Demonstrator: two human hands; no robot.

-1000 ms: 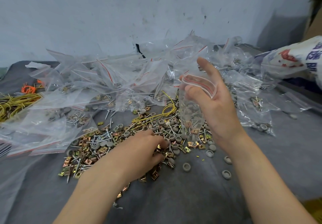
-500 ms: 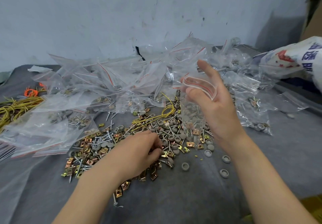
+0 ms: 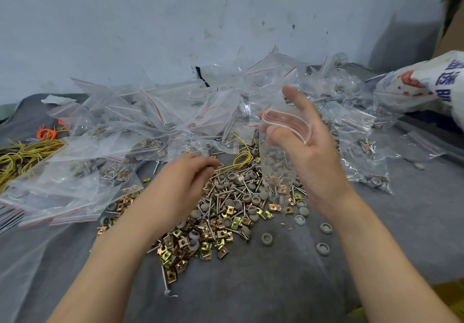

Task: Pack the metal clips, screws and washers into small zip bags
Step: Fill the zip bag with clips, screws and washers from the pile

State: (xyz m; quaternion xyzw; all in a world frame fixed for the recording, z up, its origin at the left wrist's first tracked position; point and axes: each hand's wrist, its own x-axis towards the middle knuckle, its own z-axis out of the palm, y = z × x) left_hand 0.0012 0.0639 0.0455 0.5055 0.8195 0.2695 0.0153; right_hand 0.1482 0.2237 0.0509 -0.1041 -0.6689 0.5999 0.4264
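Table [image 3: 263,285]: covered with a grey felt-like cloth, backed by a pale blue-grey wall [image 3: 175,26] speckled with dark marks. Left edge: a bundle of yellow wires [image 3: 27,149], a few orange ties [image 3: 46,133] just behind it, a scrap of white paper [image 3: 59,100] further back; one loose yellow wire [image 3: 242,158] looped near the middle. Right side: a white sack [image 3: 426,84] printed in red and blue, with a brown cardboard box [image 3: 452,16] above it in the corner.

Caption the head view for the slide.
Packing hardware: right hand holds an open zip bag, left hand with curled fingers at the pile.
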